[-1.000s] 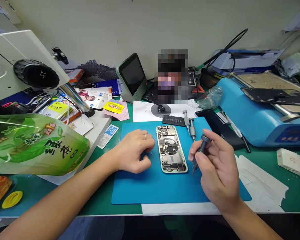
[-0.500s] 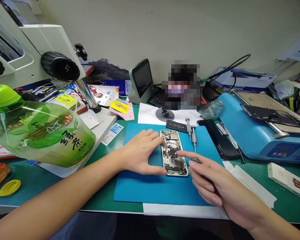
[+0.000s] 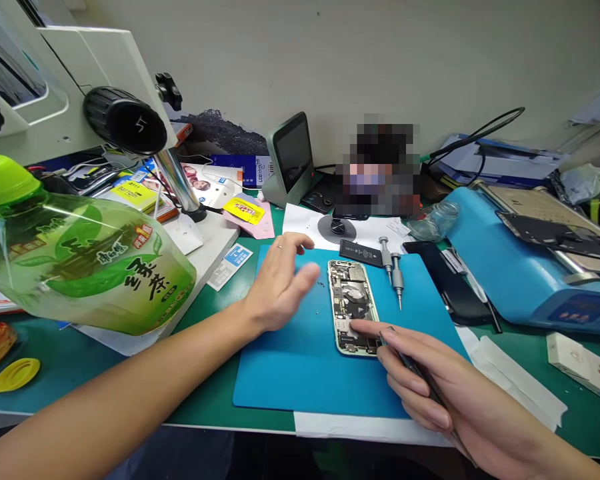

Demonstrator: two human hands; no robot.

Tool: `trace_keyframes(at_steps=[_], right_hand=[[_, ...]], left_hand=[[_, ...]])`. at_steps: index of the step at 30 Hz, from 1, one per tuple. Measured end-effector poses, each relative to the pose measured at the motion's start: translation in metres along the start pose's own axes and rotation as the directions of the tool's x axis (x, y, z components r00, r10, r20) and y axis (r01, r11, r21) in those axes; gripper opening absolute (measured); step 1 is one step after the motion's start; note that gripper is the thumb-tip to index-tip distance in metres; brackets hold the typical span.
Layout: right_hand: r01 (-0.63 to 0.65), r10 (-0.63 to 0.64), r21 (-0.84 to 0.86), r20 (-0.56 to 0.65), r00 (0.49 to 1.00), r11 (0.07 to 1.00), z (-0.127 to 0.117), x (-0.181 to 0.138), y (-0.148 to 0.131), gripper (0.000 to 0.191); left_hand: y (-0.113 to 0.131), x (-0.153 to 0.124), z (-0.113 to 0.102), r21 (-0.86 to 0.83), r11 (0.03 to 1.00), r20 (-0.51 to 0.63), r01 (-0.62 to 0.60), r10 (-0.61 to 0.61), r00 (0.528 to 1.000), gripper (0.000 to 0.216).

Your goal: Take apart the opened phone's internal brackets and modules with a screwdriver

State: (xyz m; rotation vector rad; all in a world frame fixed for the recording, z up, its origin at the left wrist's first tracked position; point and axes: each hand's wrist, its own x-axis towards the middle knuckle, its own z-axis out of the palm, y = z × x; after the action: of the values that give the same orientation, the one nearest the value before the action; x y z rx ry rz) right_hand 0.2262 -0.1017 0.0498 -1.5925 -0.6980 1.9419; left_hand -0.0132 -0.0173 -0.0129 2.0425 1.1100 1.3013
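Note:
An opened phone (image 3: pixel 351 308) lies on the blue mat (image 3: pixel 290 373), its inner boards and parts exposed. My left hand (image 3: pixel 284 280) is raised over the mat left of the phone, fingers loosely bent and thumb apart, with nothing in it. In my right hand (image 3: pixel 420 373) are slim dark tweezers (image 3: pixel 433 390), held at the phone's lower right edge. My right index finger reaches over the lower part of the phone. Tiny dark bits (image 3: pixel 321 284), perhaps screws, lie on the mat between the left hand and the phone.
Behind the phone are a black battery (image 3: pixel 360 253) and two screwdrivers (image 3: pixel 397 280). A large green tea bottle (image 3: pixel 90 260) and a microscope stand (image 3: pixel 173 177) crowd the left. At right are a dark phone panel (image 3: pixel 445 287) and a blue machine (image 3: pixel 530 267).
My left hand has come off the phone's left edge, lifting up and away to the left. The right index finger has slid toward the phone's lower end. The view has shifted slightly.

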Motion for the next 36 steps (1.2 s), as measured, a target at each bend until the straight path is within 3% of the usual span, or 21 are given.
trace_keyframes(at_steps=[3,5,21,36], right_hand=[[-0.014,0.014,0.018,-0.006,1.000,1.000,0.002,0.001,-0.001,0.045],[-0.027,0.027,0.023,-0.006,1.000,0.999,0.002,0.002,-0.001,0.046],[-0.042,0.039,0.053,0.058,0.998,0.998,-0.002,0.005,0.003,0.043],[-0.092,0.077,0.128,0.120,0.990,0.987,-0.004,0.003,0.016,0.064]], left_hand=[[-0.006,0.000,0.001,-0.101,0.992,-0.130,0.076,-0.088,0.988,0.027],[-0.008,0.001,0.002,-0.115,0.989,-0.148,0.094,-0.110,0.983,0.021],[0.000,0.003,-0.001,-0.086,0.991,-0.056,0.102,-0.107,0.993,0.012],[0.006,0.005,-0.001,-0.034,0.999,0.025,0.025,-0.024,0.999,0.012]])
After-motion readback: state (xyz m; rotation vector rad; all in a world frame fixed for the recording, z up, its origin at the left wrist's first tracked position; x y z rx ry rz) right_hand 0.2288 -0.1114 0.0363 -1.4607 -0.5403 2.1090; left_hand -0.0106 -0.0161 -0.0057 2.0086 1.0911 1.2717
